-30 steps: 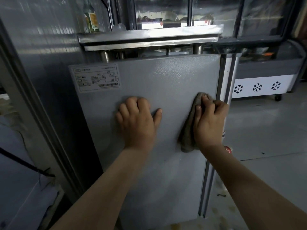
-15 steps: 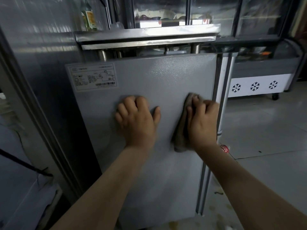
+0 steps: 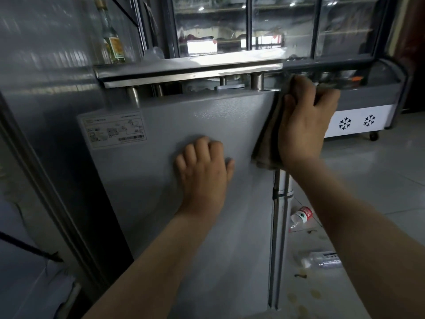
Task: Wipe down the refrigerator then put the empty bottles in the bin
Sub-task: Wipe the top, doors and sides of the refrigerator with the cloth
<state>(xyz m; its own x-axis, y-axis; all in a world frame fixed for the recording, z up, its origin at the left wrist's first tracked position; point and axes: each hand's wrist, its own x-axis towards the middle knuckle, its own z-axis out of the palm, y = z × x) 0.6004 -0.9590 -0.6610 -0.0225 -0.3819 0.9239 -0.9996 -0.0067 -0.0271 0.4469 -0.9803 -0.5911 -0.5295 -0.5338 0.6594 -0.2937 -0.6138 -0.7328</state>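
The grey side panel of the refrigerator (image 3: 161, 203) fills the middle of the view. My left hand (image 3: 203, 169) rests flat against the panel with its fingers curled and holds nothing. My right hand (image 3: 303, 120) grips a brown cloth (image 3: 268, 143) and presses it on the panel's upper right corner. The cloth hangs down below my palm. Two empty plastic bottles lie on the floor to the right of the refrigerator: one with a red label (image 3: 301, 216) and a clear one (image 3: 322, 260) nearer to me.
A steel shelf (image 3: 188, 70) sits above the refrigerator with a green glass bottle (image 3: 111, 42) on its left end. A chest freezer with snowflake marks (image 3: 358, 120) stands at the right. Glass-door display coolers (image 3: 282, 26) stand behind. The tiled floor (image 3: 379, 185) has stains by the bottles.
My right hand has carried the cloth up the panel's right edge, from mid-height to the top corner. My left hand has stayed pressed on the panel. The bottles on the floor have come into view.
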